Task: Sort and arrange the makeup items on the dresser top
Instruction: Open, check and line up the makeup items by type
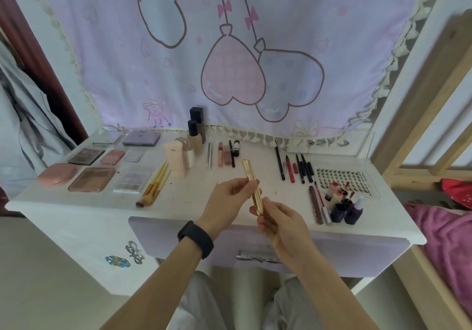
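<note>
A long gold tube (249,173) is held above the middle of the white dresser top (194,191). My left hand (229,199) grips its middle with curled fingers. My right hand (278,222) pinches its near end. Palettes and compacts (92,179) lie in rows at the left. Yellow-handled brushes (154,186) lie beside them. Foundation bottles (195,135) and a pink tube (175,158) stand at the back middle. Pencils and liners (297,167) lie at the right, above a cluster of small bottles and lip tubes (339,207).
A clear lash tray (342,179) lies at the right rear. A pink cartoon cloth (229,48) hangs behind the dresser. A purple drawer (255,242) sits under the top. A wooden bed frame (419,130) and a pink blanket (449,242) flank the right side.
</note>
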The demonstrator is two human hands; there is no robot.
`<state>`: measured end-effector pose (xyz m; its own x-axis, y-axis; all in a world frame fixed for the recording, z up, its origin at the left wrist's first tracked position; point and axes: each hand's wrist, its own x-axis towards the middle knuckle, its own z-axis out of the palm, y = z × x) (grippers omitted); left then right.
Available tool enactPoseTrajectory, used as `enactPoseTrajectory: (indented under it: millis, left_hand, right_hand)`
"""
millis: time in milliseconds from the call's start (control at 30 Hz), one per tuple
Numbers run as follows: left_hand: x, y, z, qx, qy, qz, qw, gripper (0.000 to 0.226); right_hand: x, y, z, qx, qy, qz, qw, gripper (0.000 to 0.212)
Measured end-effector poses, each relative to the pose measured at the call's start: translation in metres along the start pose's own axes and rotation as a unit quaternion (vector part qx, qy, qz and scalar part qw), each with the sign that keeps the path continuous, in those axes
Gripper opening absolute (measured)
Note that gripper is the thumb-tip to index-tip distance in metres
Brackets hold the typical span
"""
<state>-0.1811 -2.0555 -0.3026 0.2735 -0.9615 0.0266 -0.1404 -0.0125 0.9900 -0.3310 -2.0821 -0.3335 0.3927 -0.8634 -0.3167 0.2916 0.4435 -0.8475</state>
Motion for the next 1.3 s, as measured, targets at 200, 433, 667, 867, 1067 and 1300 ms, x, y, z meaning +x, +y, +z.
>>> enactPoseTrajectory:
  millis: [200, 433, 667, 867, 1067, 1300]
  left_hand:
    - [-0.005, -0.007, -0.009, 0.155, 0.014, 0.081, 0.984, 0.019]
    - [-0.012, -0.010, -0.017, 0.382, -0.066, 0.194, 0.901, 0.027]
    - [-0.022, -0.006, -0.010, 0.500, -0.018, 0.253, 0.828, 0.053]
    - [-0.021, -0.003, -0.007, 0.539, -0.013, 0.236, 0.808, 0.046]
    - [-0.021, 0.001, -0.009, 0.531, -0.044, 0.222, 0.817, 0.055]
    - [-0.019, 0.002, -0.012, 0.553, -0.063, 0.162, 0.815, 0.063]
  right_hand:
    - [0.001, -0.010, -0.007, -0.185, 0.065, -0.045, 0.980, 0.043]
    - [0.004, -0.030, 0.000, -0.285, -0.012, -0.075, 0.955, 0.055]
    - [0.000, -0.017, 0.006, -0.327, 0.012, -0.173, 0.929, 0.047]
    - [-0.003, -0.017, 0.008, -0.326, 0.007, -0.208, 0.922, 0.050]
    - [-0.002, -0.016, 0.005, -0.332, -0.008, -0.238, 0.913, 0.054]
    - [-0.003, -0.005, 0.006, -0.310, 0.001, -0.252, 0.917, 0.047]
